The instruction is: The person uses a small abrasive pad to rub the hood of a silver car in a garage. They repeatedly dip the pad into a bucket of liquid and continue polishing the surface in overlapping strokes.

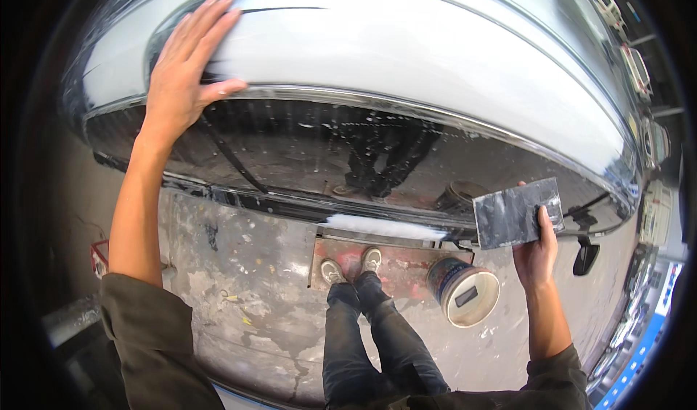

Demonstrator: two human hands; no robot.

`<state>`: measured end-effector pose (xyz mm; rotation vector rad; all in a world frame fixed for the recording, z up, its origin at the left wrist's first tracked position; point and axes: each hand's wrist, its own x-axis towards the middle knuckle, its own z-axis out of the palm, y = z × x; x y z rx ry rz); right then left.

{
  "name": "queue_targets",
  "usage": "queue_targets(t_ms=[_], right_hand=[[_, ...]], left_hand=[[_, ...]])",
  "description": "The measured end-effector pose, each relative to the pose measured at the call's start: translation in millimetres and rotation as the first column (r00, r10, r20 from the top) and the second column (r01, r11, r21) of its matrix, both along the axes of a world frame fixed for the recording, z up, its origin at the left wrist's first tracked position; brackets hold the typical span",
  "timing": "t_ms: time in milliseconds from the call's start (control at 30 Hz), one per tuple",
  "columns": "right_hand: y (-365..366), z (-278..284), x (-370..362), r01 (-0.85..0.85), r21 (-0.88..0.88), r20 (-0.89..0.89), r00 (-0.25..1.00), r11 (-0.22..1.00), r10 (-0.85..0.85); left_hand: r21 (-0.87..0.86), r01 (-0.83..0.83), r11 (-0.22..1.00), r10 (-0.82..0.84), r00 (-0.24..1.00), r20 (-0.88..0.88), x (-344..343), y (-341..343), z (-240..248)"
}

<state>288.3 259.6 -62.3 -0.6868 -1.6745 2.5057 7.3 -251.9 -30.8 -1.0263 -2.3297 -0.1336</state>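
Left hand (181, 83): we see fingers extended, thumb apart, on the white car roof (406, 47).
Right hand (536, 257): we see it pinching a dark sandpaper sheet (512, 215).
Sandpaper sheet: in front of the side windows (305, 145), bucket (444, 279) below.

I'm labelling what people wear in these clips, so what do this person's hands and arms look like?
The left hand and right hand are bare, with no gloves, watch or wristband in sight. The left sleeve and right sleeve are dark olive-brown cloth, loose and creased, leaving the forearms uncovered. I can't make out any markings on them.
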Motion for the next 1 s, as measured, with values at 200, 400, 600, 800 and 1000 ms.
queue_targets(t_ms=[200, 400, 600, 800, 1000], right_hand=[[-28, 21, -48, -0.121, 0.106, 0.022, 0.993, 0.987, 0.119], [-102, 125, -154, -0.174, 0.581, -0.315, 0.853, 0.795, 0.417], [-151, 170, -267, -0.134, 0.901, -0.14, 0.81, 0.412, 0.57], [-219, 138, -340, -0.007, 0.958, 0.205, 0.713, -0.286, 0.671], [-287, 138, -374, 0.125, 0.959, 0.139, 0.57, -0.253, 0.81]], left_hand=[[0.11, -0.449, 0.887, 0.409, 0.873, 0.265, 32, -93, -6], [0.359, -0.588, 0.725, 0.443, 0.797, 0.412, 49, -34, -29], [0.4, -0.569, 0.718, 0.423, 0.814, 0.397, 48, -31, -29], [0.505, -0.601, 0.62, 0.443, 0.799, 0.407, 53, -28, -47], [0.611, -0.566, 0.553, 0.387, 0.824, 0.413, 48, -34, -58]])
